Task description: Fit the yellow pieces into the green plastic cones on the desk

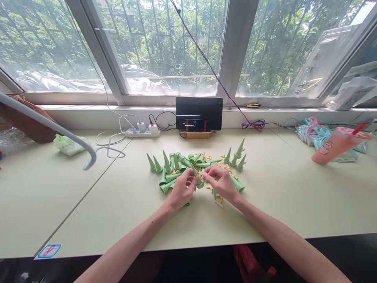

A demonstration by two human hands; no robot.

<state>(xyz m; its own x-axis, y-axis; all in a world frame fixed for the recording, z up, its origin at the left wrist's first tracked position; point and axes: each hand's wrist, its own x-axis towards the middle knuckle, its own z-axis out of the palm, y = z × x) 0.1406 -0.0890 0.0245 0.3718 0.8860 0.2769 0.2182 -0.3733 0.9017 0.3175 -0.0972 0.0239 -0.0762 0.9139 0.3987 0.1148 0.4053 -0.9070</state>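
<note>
My left hand (182, 190) is closed around a green plastic cone spike (200, 184), its wide ribbed end toward me. Close beside it, my right hand (222, 184) has thumb and fingertips pinched together at the spike's side. What sits in that pinch is too small and covered to make out. A loose pile of green cone spikes (167, 186) lies around and behind both hands. Small yellow plastic pieces (218, 204) are scattered among them and under my right hand. Several spikes stand upright on their wide ends at the left, and more stand at the right (240, 162).
Behind the pile, a lit phone (198, 125) leans against a dark tablet (199, 108). A power strip (143, 132) with cables is at the back left, near a white curved rod (88, 151). An orange drink cup (335, 147) leans beside bagged plastic items at the right.
</note>
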